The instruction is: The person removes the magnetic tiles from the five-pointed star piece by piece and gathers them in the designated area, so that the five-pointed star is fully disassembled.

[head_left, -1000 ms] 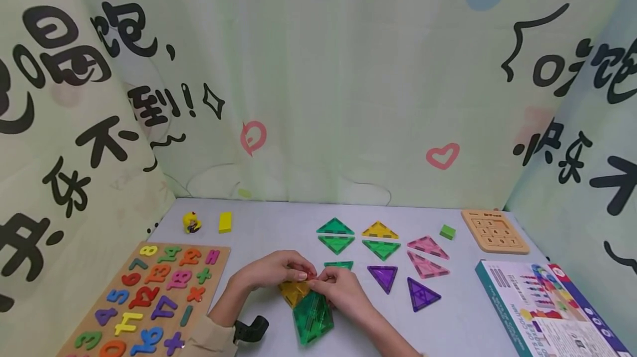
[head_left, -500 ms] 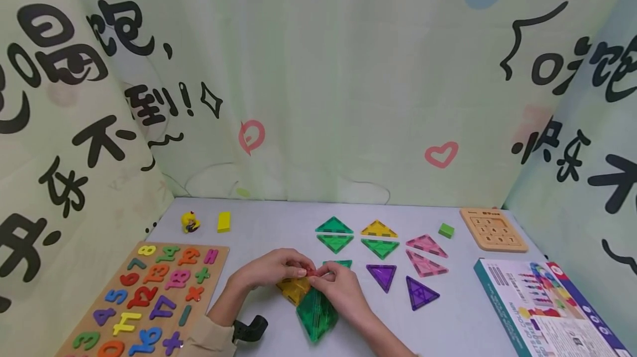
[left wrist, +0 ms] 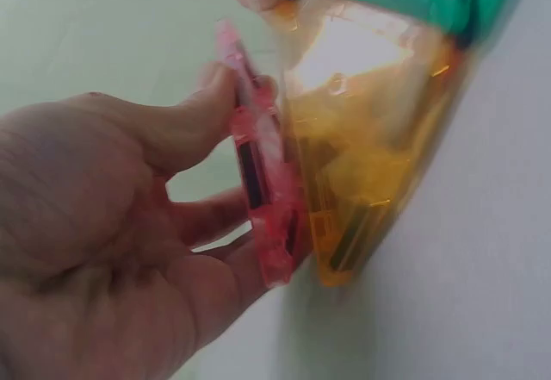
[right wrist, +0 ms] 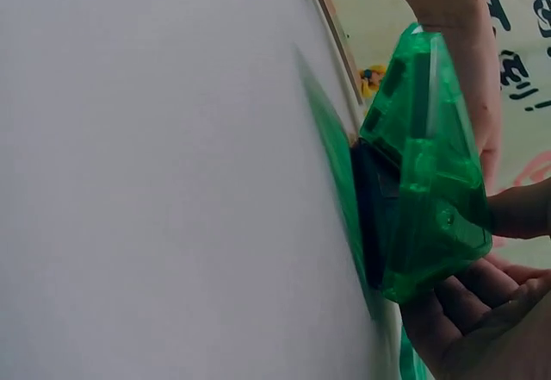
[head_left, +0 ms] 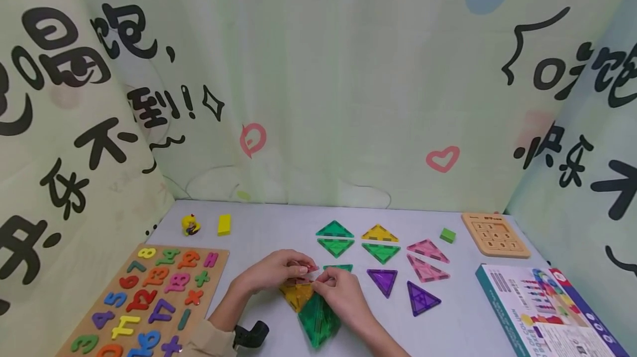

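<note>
Tiles in hand, centre front of the table (head_left: 259, 219). Going left to right from the head view: number puzzle board (head_left: 149, 296) at far left, a yellow figure (head_left: 191, 224) and yellow block (head_left: 224, 224) behind it.

Left hand (head_left: 271, 270) comes next. From its wrist view I see thumb and fingers pinching a pink tile (left wrist: 263, 199) edge-on, its long axis running roughly upright in that view, its face just beside the yellow tile (left wrist: 366, 156); whether the two touch along the whole edge I cannot tell, the picture is blurred.

Right hand (head_left: 340, 293) sits just right of the left, fingertips meeting it at the top of the assembly. Its fingers curl round the green tile (right wrist: 426, 182), which leans up from the table with its point toward me. The pink tile lies left of the green one, so the left hand is the nearer hand to the open seam.

Further right: loose green, yellow, pink and purple triangles (head_left: 383, 279) flat on the table, a green cube (head_left: 447, 235), a wooden sliding puzzle (head_left: 495, 234), the product box (head_left: 542, 313).

Against the picture a second ago: the green tile stands steeper and has swung further under the right hand; the pink tile shows more at the fingertips.
</note>
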A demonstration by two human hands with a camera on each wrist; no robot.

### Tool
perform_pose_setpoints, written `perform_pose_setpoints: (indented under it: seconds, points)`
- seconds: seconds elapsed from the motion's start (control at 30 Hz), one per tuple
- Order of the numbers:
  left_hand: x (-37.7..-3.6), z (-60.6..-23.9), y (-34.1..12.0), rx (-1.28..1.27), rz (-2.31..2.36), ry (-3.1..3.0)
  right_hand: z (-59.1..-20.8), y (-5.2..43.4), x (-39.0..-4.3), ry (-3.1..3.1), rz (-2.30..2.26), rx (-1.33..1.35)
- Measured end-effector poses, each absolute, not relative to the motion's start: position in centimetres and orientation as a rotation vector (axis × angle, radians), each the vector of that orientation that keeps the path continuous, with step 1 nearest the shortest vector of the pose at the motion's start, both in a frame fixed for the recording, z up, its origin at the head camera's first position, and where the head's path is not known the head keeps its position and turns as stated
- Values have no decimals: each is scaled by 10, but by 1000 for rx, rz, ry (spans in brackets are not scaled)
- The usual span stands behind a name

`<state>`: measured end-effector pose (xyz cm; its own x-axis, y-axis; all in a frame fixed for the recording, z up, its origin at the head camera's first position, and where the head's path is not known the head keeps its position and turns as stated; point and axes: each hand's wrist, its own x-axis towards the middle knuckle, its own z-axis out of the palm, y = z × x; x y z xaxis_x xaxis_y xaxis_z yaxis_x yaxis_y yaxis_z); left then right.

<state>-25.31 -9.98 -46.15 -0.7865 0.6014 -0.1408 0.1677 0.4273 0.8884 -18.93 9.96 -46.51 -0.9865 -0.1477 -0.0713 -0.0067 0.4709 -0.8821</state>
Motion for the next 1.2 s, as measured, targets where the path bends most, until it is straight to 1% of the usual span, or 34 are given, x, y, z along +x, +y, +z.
perform_pose_setpoints:
  seconds: [0.13, 0.37, 0.6, 0.97, 1.2]
  points:
    - [-257, -463, -103, 638, 1347, 2299, -467, 99, -189, 2579, -1521, -145]
    - [-270, -462, -111, 629, 1234, 2617, -465, 99, -190, 2534, -1537, -109]
    - [-296, -464, -113, 571, 1063, 2905, -464, 99, -190, 2496, -1534, -93]
    - [-330, -471, -97, 506, 824, 3045, -468, 100, -188, 2450, -1543, -94]
    - [-333, -471, -91, 369, 900, 3047, -465, 102, -190, 2465, -1541, -96]
